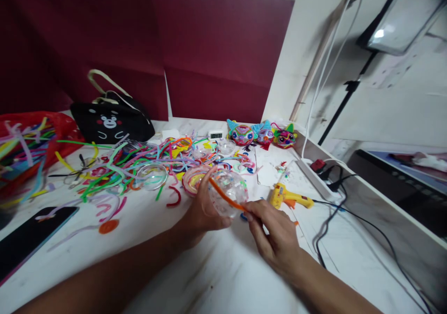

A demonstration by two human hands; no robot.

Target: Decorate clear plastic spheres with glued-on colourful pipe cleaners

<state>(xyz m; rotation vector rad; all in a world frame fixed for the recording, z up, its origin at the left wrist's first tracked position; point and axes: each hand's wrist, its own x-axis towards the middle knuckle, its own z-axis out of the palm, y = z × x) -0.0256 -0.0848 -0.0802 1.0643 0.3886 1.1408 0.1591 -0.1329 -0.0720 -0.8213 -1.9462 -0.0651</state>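
Observation:
My left hand (204, 211) is wrapped round the left and lower side of a clear plastic ball (230, 190), holding it above the white table (223, 277). An orange pipe cleaner (223, 196) lies slanting across the front of the ball. Its lower right end is pinched between the thumb and fingers of my right hand (270, 228); its upper left end is by my left fingertips. A round piece with pink and yellow coils (195, 180) sits just behind my left hand. To the right of the ball lies a yellow glue gun (288, 196).
Tangled colourful pipe cleaners (122, 165) and clear half shells (152, 176) spread over the left and middle. Decorated balls (242, 135) stand at the back. A black bag (111, 121), a phone (35, 235), a power strip (317, 179) and black cables (370, 230) border the work area.

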